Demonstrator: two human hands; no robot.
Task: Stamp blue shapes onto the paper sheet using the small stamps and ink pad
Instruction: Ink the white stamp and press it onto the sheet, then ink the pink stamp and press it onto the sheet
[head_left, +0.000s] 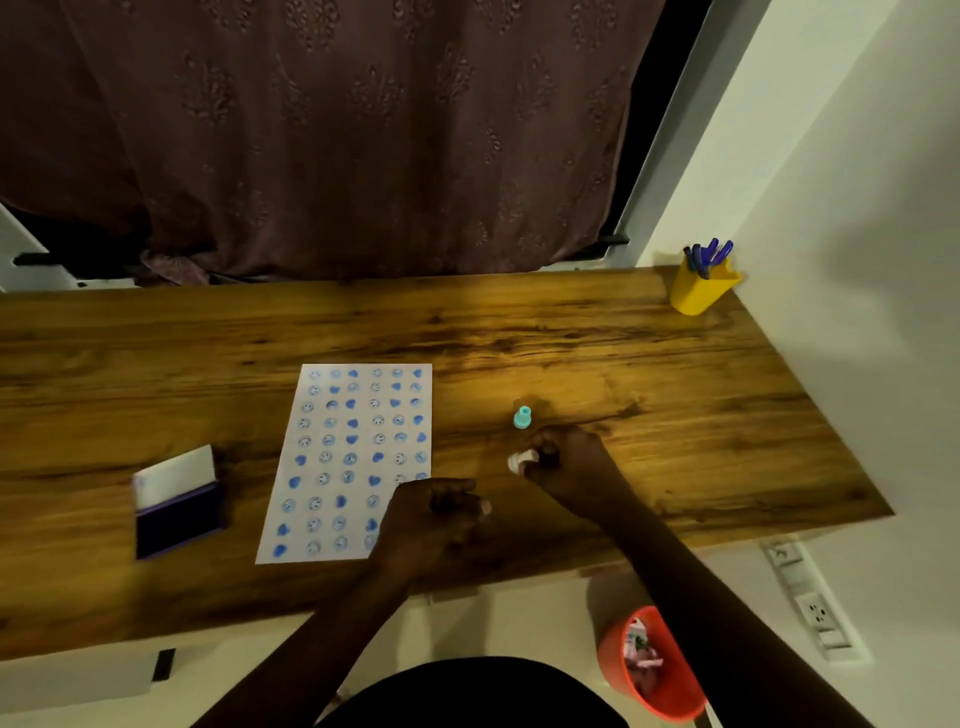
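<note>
A white paper sheet (343, 462) lies on the wooden desk (675, 395), covered with rows of blue smiley and heart prints. An open ink pad (176, 514) with a dark blue pad and a raised white lid sits left of the sheet. A teal stamp (522, 417) stands upright to the right of the sheet. My right hand (566, 467) is just below it, fingers closed around a small white stamp (519, 461). My left hand (436, 519) rests curled over the sheet's lower right corner, and I cannot see anything in it.
A yellow cup (701, 291) with blue pens stands at the desk's far right corner by the wall. An orange bin (654, 670) sits on the floor below the desk's front edge. A dark curtain hangs behind the desk.
</note>
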